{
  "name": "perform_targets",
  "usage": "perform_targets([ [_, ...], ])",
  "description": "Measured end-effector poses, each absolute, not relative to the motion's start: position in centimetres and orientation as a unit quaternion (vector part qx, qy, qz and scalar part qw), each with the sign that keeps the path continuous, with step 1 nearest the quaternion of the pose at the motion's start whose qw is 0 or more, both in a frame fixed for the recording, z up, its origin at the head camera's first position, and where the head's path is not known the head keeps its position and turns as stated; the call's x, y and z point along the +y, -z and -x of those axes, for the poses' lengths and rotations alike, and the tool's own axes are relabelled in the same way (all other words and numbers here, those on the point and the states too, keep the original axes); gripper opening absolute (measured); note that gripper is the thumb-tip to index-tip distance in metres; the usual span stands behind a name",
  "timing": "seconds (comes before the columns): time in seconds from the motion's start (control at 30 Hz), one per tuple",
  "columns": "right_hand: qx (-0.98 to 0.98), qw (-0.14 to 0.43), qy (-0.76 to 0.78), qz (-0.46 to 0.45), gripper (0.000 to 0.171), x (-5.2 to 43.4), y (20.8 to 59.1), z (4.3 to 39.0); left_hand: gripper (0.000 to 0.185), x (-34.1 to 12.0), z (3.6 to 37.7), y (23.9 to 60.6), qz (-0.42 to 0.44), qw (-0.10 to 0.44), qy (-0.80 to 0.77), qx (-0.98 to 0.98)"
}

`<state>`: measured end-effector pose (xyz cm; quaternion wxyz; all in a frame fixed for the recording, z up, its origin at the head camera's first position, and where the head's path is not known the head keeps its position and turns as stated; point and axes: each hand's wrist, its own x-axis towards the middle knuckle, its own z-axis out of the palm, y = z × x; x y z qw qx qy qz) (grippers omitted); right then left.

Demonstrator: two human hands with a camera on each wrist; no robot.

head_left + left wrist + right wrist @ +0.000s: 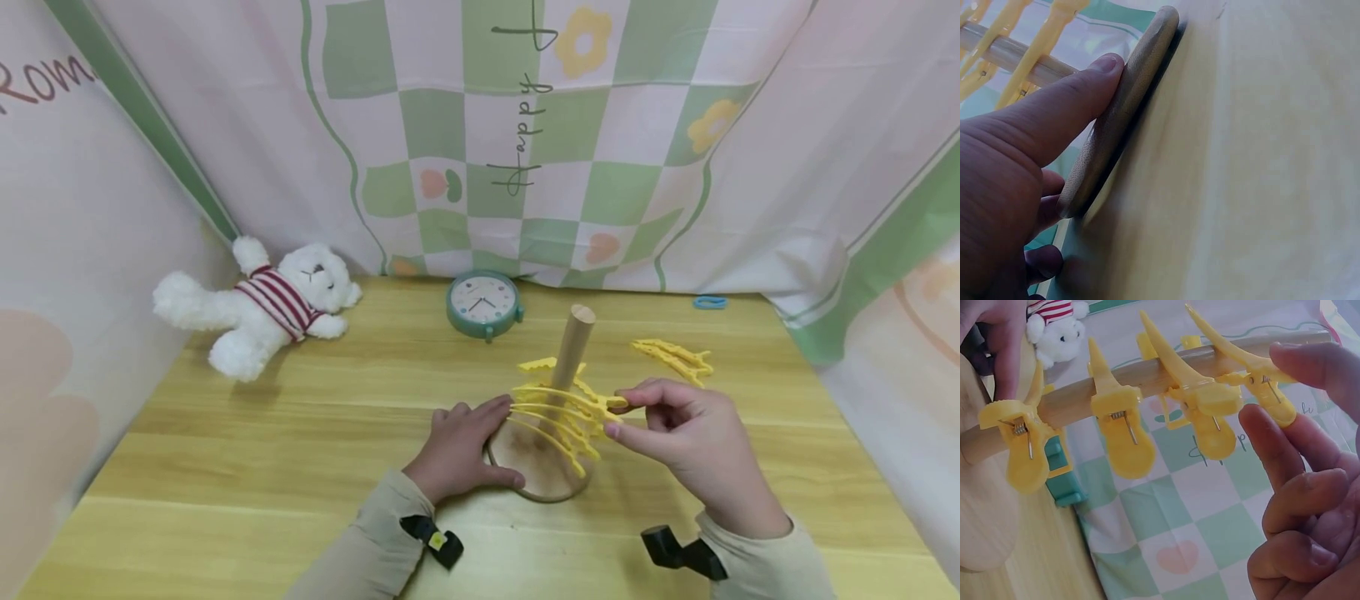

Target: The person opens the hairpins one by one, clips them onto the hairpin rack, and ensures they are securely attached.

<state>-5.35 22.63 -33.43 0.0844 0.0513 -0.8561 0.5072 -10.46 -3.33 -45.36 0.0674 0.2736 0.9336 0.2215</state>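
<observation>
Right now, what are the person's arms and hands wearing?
Both hands, left hand and right hand, are bare. Each arm has a beige long sleeve. A black wrist mount with a yellow tag sits at the left cuff, another black mount at the right.

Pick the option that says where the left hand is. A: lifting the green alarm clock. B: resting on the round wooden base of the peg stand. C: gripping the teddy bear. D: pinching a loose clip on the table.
B: the left hand lies against the wooden base of the stand, thumb pressed on its rim, while the right hand pinches a yellow clip on the dowel.
</observation>
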Motion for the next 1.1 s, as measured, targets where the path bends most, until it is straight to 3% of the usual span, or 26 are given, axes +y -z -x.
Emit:
perform_targets([
  [0.53, -0.852, 0.037, -0.511, -0.105, 0.032, 23.3, 33.2, 5.5, 0.103, -3.4, 10.5, 45.5, -0.275, 0.061, -0.23, 0.932],
  [0.73, -0.849, 0.043, -0.512, -0.127, 0.029, 24.5, 33.4, 5.8, 0.102, -3.4, 10.5, 45.3, -0.276, 0.06, -0.229, 0.932],
  [0.9, -0.857, 0.068, -0.503, -0.092, 0.019, 26.1, 33.7, 6.1, 0.102, -3.4, 10.5, 45.3, -0.272, 0.064, -0.233, 0.931],
  [1.1, -0.858, 0.089, -0.505, -0.029, 0.021, 27.9, 34.2, 6.6, 0.103, -3.3, 10.5, 45.3, -0.264, 0.067, -0.245, 0.931],
])
